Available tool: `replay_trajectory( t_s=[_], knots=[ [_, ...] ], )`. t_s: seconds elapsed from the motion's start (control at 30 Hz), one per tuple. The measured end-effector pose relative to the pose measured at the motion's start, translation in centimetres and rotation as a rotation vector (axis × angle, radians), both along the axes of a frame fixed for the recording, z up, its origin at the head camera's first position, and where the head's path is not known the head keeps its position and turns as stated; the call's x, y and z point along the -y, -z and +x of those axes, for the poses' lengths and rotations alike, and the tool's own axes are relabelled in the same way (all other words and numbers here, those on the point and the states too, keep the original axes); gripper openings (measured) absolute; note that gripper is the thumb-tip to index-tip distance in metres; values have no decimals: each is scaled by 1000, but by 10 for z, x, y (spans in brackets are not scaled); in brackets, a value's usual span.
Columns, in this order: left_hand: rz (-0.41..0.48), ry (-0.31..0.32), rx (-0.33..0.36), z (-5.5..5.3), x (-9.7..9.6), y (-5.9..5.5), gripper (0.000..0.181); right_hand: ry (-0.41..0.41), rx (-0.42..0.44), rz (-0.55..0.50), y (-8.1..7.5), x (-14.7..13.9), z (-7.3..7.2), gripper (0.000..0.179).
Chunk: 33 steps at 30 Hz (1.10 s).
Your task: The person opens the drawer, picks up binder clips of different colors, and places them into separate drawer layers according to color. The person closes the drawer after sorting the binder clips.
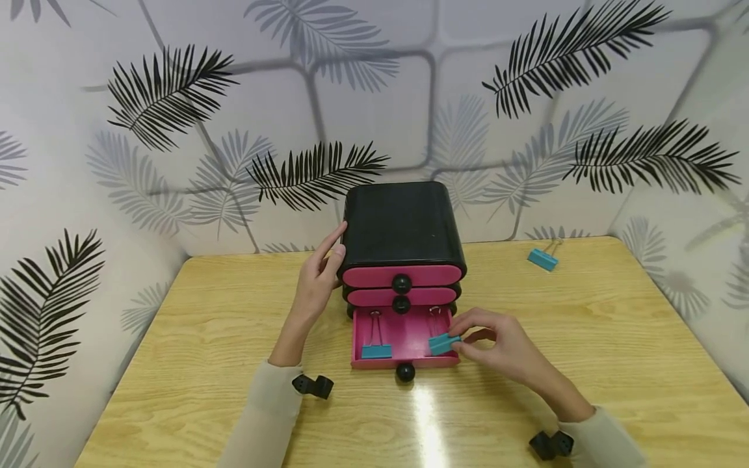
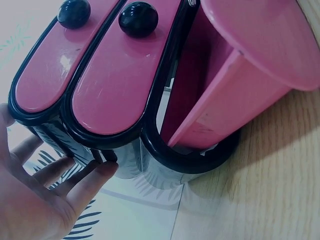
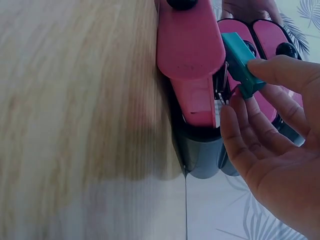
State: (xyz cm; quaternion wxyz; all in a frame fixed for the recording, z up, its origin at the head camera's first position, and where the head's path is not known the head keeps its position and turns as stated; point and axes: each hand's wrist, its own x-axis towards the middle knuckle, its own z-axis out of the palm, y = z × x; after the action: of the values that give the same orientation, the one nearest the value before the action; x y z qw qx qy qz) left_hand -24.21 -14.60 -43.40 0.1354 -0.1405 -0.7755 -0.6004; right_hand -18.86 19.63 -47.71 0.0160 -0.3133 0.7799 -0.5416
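Note:
A black drawer unit (image 1: 400,224) with pink fronts stands against the wall, its bottom drawer (image 1: 409,335) pulled out. My left hand (image 1: 316,276) touches the unit's left side, fingers spread; in the left wrist view, the hand (image 2: 45,195) lies along the black casing. Over the right part of the drawer, my right hand (image 1: 497,338) pinches a teal binder clip (image 1: 443,344) between thumb and fingers. The right wrist view shows this binder clip (image 3: 242,62) with its wire handles pointing toward the drawer. Another teal binder clip (image 1: 376,351) lies in the drawer's left part.
A third teal binder clip (image 1: 543,259) lies on the wooden table (image 1: 585,338) at the back right. The two upper drawers (image 1: 374,276) are closed, each with a black round knob. Behind the unit rises a wall (image 1: 374,104) with a leaf pattern.

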Motion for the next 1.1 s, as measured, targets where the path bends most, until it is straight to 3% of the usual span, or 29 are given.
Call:
replay_trajectory(
  t_s=[0.27,0.6,0.97,1.1],
  knots=[
    [8,20,-1,0,1,-2,47,-17,-70,-38,1,11,3,17],
    [-10,10,-18,0,2,0,47,35,-49,-10,4,20,7,15],
    [-14,0,-25,0,2,2,46,97,-234,121,8,32,5,20],
    [-7,4,-21,0,2,3,46,113,-260,157,10,35,6,22]
  ],
)
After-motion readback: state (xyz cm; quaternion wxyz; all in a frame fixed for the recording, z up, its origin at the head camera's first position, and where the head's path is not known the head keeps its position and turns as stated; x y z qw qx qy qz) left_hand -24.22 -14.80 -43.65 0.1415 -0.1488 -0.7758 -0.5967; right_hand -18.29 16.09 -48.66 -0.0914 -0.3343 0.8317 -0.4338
